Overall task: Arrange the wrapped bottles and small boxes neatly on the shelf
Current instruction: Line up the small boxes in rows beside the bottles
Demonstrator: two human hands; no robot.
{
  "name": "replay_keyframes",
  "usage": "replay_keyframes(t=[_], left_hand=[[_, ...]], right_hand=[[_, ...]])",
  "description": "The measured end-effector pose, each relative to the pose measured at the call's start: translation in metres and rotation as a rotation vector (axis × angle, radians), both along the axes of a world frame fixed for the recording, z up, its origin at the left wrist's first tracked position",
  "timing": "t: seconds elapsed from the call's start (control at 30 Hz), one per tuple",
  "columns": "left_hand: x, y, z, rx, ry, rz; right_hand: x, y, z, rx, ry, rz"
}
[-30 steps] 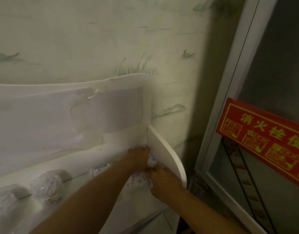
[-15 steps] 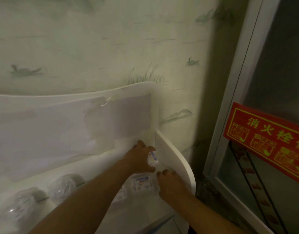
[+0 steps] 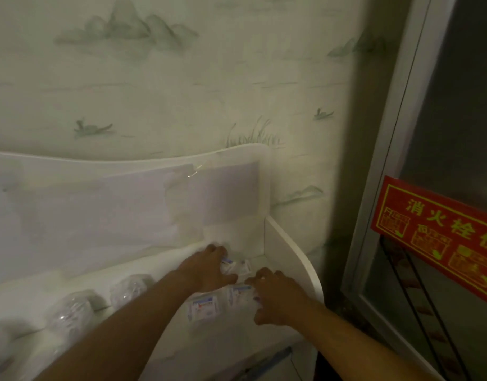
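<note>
Both hands work at the right end of a white shelf [image 3: 289, 243]. My left hand [image 3: 209, 266] grips a small white box with blue and red print [image 3: 241, 266] near the back corner. My right hand [image 3: 278, 295] rests with curled fingers on another small box [image 3: 238, 294] closer to the front. A third small box [image 3: 202, 307] lies flat just left of it, partly under my left forearm. Two plastic-wrapped bottles [image 3: 129, 291] [image 3: 72, 312] lie further left on the shelf.
The shelf's curved white side panel [image 3: 300, 257] closes its right end. Behind it stands a wall [image 3: 154, 92] with faint landscape print. A glass cabinet door with a red sign [image 3: 440, 235] stands to the right.
The view has tilted upward a little. My left hand stays on the box at the back corner. My right hand has shifted onto the box in front, and a third box now shows beside it.
</note>
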State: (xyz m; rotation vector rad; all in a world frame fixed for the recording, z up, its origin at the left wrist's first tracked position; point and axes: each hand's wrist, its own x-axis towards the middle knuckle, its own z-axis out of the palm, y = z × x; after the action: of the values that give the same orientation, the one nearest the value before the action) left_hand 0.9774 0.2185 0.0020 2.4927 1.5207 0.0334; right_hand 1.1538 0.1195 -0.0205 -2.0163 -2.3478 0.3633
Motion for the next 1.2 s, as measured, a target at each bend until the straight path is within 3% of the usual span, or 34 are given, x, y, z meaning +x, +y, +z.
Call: replay_keyframes(t=[0.17,0.37,0.7,0.97,1.2], left_hand=[[-0.025,-0.018,-0.001,-0.022,0.037,0.069],[-0.044,-0.036,-0.004,-0.076,0.094,0.128],[-0.038,-0.096,-0.004,-0.265,0.237,0.154],[-0.042,-0.113,-0.043,-0.106,0.263,0.191],[-0.052,-0.133,-0.058,-0.058,0.156,0.244]], right_hand=[[-0.016,-0.002,-0.008,-0.148,-0.131,0.128],[-0.001,0.0,-0.007,-0.217,-0.151,0.12],[-0.019,-0.012,-0.009,-0.162,0.02,0.175],[-0.027,-0.027,-0.016,-0.095,0.04,0.173],[-0.026,-0.041,-0.044,-0.057,0.051,0.082]])
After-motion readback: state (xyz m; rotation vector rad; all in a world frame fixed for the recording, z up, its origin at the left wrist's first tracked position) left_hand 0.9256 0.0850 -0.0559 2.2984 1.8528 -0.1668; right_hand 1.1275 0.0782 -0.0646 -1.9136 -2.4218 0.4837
